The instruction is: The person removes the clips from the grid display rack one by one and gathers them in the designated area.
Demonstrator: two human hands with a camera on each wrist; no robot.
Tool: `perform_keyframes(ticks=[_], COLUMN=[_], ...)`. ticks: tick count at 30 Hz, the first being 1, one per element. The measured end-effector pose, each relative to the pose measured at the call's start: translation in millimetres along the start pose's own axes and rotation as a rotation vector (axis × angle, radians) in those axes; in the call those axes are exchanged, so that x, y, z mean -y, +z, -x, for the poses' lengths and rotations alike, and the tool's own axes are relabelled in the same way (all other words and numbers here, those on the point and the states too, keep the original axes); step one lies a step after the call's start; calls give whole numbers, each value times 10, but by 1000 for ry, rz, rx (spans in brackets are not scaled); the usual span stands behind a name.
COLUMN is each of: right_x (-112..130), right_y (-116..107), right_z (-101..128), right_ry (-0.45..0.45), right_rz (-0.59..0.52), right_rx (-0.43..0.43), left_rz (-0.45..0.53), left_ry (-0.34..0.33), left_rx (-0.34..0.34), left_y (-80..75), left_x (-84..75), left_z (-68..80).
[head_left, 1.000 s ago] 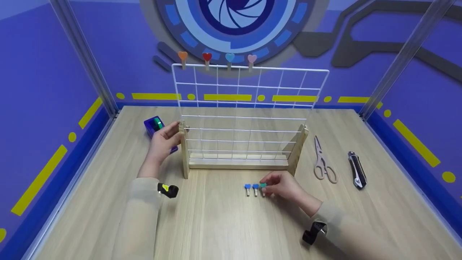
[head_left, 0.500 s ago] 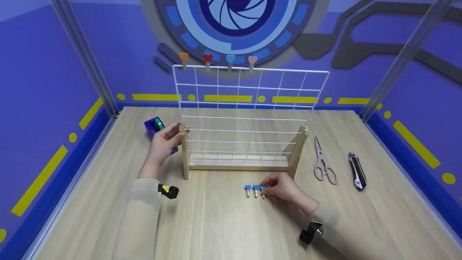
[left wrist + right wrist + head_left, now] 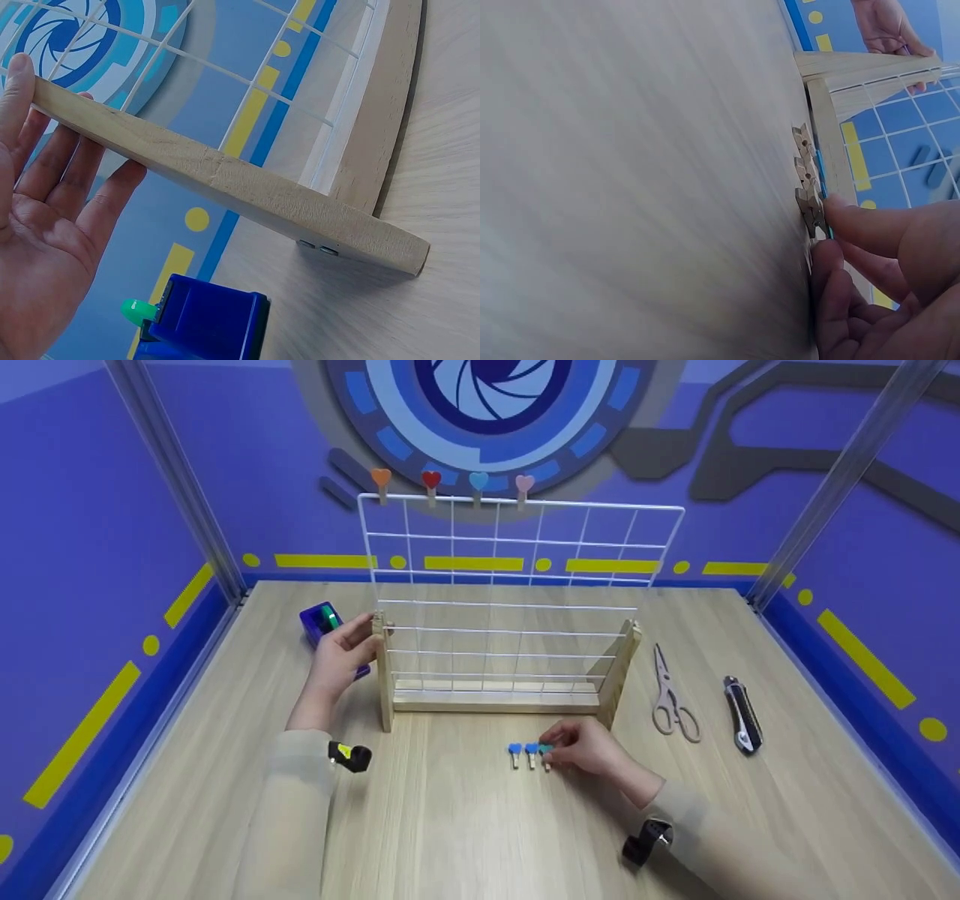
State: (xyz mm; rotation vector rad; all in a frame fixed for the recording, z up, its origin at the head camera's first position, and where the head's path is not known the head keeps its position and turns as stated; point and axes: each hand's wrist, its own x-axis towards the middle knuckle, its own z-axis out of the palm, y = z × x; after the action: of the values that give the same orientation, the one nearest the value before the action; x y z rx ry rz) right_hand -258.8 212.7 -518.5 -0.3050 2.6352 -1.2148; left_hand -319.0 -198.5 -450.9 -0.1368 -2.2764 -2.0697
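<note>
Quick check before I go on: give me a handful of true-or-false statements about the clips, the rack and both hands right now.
1. Four heart clips sit on the top wire of the grid rack. True.
2. The right hand pinches the teal heart clip on the table. True.
3. The left hand holds the scissors. False: it rests on the rack's left wooden post; the scissors lie untouched right of the rack.
4. Two blue heart clips lie left of the teal one. True.
5. The utility knife lies left of the rack. False: it lies right of the scissors.
</note>
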Motion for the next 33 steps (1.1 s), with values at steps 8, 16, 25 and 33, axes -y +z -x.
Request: perform_keyframes(ticks=[8,16,25,33], right_x=[58,343,873,1323], right_y=[-102,-377,-704,-1017], right_z=[28,96,183,209], right_ry=[-26,-196,-255,-288], right_rz=[-48,-83,-97,-122], right_rx=[-11,-34,-64,-136], left_rz=[-11,19,-6,2], left_ry=[6,24,6,8], left_rx=[-2,-3,3,6], left_y=[-2,11,-2,-3], left_x=[7,0,-10,-9], left_z=[3,-1,-4,2])
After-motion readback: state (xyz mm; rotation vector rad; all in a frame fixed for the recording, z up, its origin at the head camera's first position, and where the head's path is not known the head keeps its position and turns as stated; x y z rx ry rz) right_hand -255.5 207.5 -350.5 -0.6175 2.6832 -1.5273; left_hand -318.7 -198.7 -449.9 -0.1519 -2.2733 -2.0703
